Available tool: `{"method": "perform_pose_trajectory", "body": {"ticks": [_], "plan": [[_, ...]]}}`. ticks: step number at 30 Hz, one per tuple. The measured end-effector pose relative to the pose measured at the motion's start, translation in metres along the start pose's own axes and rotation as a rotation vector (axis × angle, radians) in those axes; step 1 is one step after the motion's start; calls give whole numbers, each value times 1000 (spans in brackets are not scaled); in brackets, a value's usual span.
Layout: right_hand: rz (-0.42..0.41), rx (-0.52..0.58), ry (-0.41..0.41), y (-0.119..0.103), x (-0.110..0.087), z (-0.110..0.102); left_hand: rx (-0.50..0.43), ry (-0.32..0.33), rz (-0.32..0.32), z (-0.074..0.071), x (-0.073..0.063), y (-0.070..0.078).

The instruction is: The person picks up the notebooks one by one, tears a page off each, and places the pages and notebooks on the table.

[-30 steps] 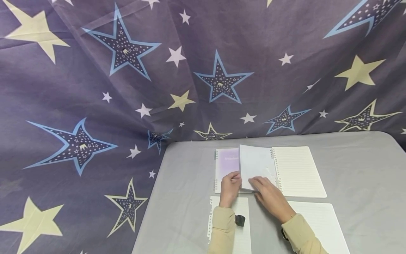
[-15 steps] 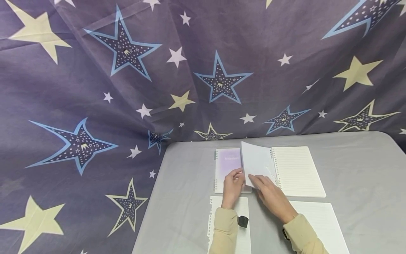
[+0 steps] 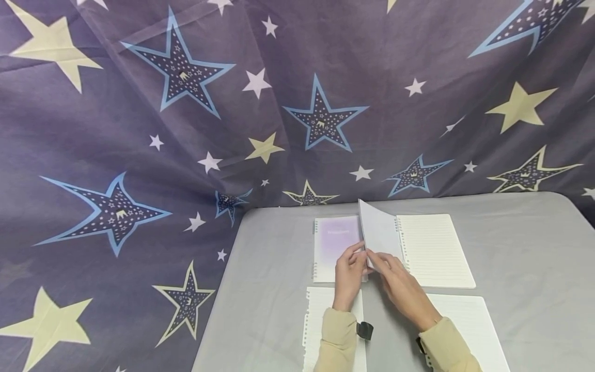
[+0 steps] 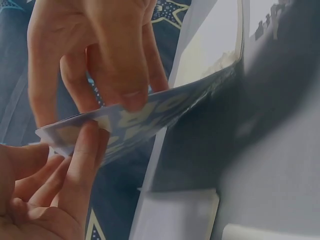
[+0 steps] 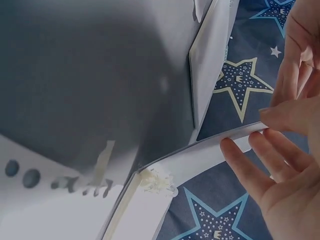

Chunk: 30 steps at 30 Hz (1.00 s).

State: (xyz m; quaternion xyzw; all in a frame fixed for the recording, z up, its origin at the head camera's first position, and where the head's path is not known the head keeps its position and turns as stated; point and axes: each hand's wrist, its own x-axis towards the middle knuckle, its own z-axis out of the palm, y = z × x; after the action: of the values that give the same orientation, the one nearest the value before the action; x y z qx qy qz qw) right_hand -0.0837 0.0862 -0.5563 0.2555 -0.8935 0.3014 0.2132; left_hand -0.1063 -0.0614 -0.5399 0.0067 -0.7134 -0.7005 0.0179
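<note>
A ring-bound notebook lies open in the head view, its lined page (image 3: 434,250) flat on the right. Its pale cover (image 3: 382,232) stands tilted up from the rings, with large printed letters on the outer face in the left wrist view. My left hand (image 3: 349,279) pinches the cover's free edge near the lower corner. Right beside it, my right hand (image 3: 405,289) holds the same edge, thumb on one face and fingers on the other in the right wrist view. A purple notebook (image 3: 335,253) lies shut on the left, partly behind the left hand.
A torn-out lined sheet (image 3: 318,310) with a ragged edge lies under my left forearm. Another white lined sheet (image 3: 469,320) is beside the right forearm. Torn paper bits (image 5: 156,182) cling near the binding. The grey table (image 3: 525,258) meets a star-patterned curtain (image 3: 223,129) behind.
The cover has swung up steeper and to the right, showing more of the purple notebook. My left hand has moved right with it, closer to the right hand.
</note>
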Motion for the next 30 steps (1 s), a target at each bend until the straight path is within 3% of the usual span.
{"method": "perform_pose_trajectory", "body": {"ticks": [13,30], "plan": [[0,14,83,3,-3,-13,-59,-38,28,22,-5,0],[135,-1,121,3,-8,-31,32,-118,13,50,-7,-10]]}}
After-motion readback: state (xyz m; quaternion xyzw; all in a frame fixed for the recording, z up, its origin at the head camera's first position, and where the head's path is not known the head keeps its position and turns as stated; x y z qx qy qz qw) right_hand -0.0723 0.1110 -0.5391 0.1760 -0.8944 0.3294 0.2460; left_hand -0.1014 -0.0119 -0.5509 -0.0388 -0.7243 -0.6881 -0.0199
